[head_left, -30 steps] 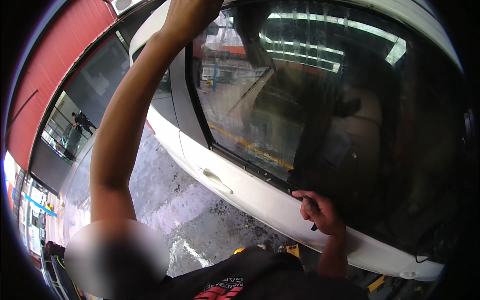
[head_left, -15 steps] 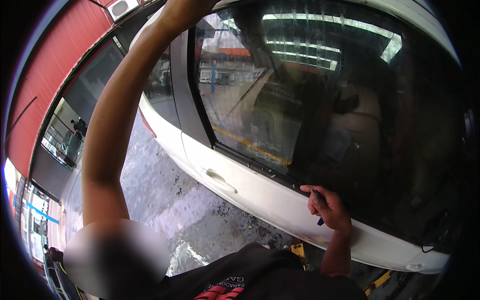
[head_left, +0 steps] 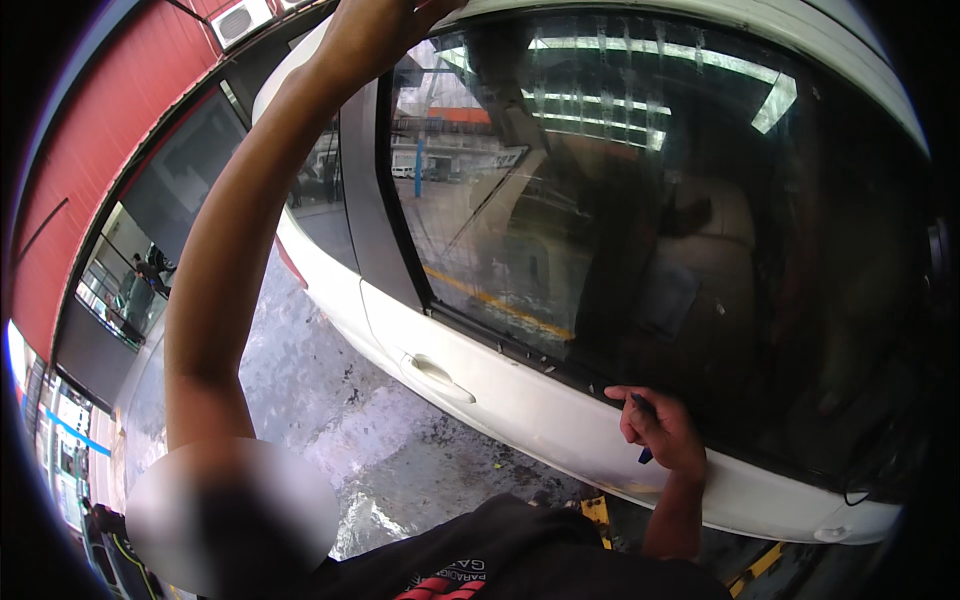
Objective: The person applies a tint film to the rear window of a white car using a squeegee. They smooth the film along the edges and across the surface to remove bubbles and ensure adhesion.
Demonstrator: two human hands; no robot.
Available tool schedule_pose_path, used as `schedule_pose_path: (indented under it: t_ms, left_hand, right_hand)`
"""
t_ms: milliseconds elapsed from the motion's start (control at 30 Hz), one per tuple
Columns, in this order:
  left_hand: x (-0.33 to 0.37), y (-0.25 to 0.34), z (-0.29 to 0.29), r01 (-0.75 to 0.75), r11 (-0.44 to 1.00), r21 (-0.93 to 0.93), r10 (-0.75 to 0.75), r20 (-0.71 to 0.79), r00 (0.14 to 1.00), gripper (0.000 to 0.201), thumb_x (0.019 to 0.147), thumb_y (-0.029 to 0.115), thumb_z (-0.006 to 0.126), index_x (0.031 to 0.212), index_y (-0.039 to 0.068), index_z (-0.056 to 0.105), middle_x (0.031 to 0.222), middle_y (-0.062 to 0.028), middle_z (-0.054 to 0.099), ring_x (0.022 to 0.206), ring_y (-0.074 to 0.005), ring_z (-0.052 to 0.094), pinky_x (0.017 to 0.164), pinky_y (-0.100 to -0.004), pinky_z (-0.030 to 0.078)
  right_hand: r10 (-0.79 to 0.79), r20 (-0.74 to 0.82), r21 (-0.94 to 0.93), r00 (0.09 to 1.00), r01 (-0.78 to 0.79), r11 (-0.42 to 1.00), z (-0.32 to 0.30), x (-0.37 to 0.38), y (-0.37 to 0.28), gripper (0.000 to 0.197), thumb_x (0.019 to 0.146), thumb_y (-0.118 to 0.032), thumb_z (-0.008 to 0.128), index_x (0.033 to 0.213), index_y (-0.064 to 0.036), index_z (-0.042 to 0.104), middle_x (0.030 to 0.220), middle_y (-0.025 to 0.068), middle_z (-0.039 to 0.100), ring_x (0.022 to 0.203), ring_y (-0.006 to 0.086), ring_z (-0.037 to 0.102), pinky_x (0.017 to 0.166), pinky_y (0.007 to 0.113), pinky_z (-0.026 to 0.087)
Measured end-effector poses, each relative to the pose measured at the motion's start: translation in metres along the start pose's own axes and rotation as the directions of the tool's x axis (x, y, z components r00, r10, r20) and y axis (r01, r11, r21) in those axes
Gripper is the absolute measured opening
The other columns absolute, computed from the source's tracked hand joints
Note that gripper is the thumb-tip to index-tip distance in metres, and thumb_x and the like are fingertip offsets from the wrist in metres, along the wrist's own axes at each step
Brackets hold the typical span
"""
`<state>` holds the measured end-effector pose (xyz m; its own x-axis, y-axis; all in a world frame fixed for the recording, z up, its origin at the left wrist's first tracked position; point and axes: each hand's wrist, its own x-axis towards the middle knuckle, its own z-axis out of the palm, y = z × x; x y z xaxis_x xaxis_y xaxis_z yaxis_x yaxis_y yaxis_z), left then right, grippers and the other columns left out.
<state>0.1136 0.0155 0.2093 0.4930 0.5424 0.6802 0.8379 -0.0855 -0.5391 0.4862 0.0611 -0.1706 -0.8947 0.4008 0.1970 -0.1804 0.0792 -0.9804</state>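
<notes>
My left arm reaches up to the top edge of the picture, where my left hand [head_left: 372, 40] is at the upper rear corner of a car's side window [head_left: 610, 230]. Its fingers are partly cut off by the frame edge. Lower right, my right hand [head_left: 665, 432] is closed around a slim dark blue tool [head_left: 646, 455], whose kind I cannot make out. The index finger points along the black trim [head_left: 520, 352] below the glass. A few small pale bits lie on this trim. Below it runs the white car door [head_left: 540, 400].
A door handle [head_left: 438, 378] stands out from the white panel. Wet grey floor [head_left: 390, 450] with yellow markings lies beneath. Beyond the car's rear are a red wall [head_left: 110, 130], an air-conditioner unit [head_left: 240, 20] and a person [head_left: 150, 275] in the distance.
My left hand sits slightly lower in the picture, with more of its fingers showing. My right hand, with the tool still in it, appears slightly lower too.
</notes>
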Motion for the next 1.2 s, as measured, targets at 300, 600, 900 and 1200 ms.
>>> schedule_pose_path:
  t_ms: [300,600,900,1200]
  left_hand:
    - [-0.009,0.015,0.014,-0.012,0.957,0.288,0.028,-0.049,0.998,0.010,0.087,0.002,0.064,0.091,0.007,0.072,0.092,-0.0126,0.068,0.078,-0.0355,0.070,0.070,-0.0458,0.056]
    - [-0.011,0.012,0.012,0.083,0.986,0.144,-0.079,-0.035,0.996,0.007,0.087,0.005,0.063,0.088,0.006,0.070,0.092,-0.0133,0.068,0.081,-0.0350,0.070,0.070,-0.0453,0.056]
    - [-0.004,0.012,0.022,0.019,0.967,0.254,0.010,-0.109,0.994,0.008,0.089,0.008,0.063,0.083,0.006,0.067,0.086,-0.0128,0.063,0.079,-0.0334,0.067,0.069,-0.0447,0.054]
    - [-0.003,0.012,0.012,0.123,0.989,0.087,-0.124,0.005,0.992,0.010,0.091,0.010,0.064,0.082,0.006,0.066,0.088,-0.0140,0.064,0.080,-0.0345,0.067,0.073,-0.0462,0.054]
  right_hand:
    - [0.013,0.074,0.016,0.997,-0.014,1.000,-0.002,-0.001,0.004,0.034,0.109,-0.010,0.053,0.140,0.0018,0.060,0.073,-0.0017,0.051,0.068,0.0082,0.050,0.068,0.025,0.046]
    - [0.086,0.017,0.096,0.996,-0.087,0.992,-0.003,-0.001,0.000,0.039,0.110,-0.023,0.056,0.139,0.0023,0.061,0.072,-0.0017,0.050,0.066,0.0077,0.047,0.066,0.025,0.044]
    - [0.052,0.033,0.135,0.998,-0.056,0.989,0.000,0.000,-0.001,0.042,0.111,-0.024,0.056,0.139,0.0064,0.058,0.072,-0.0017,0.051,0.064,0.0065,0.046,0.062,0.024,0.041]
    - [0.041,0.001,0.151,0.999,-0.041,0.988,-0.004,-0.005,0.004,0.042,0.112,-0.027,0.053,0.136,0.0068,0.058,0.072,-0.0015,0.051,0.062,0.0047,0.043,0.059,0.021,0.038]
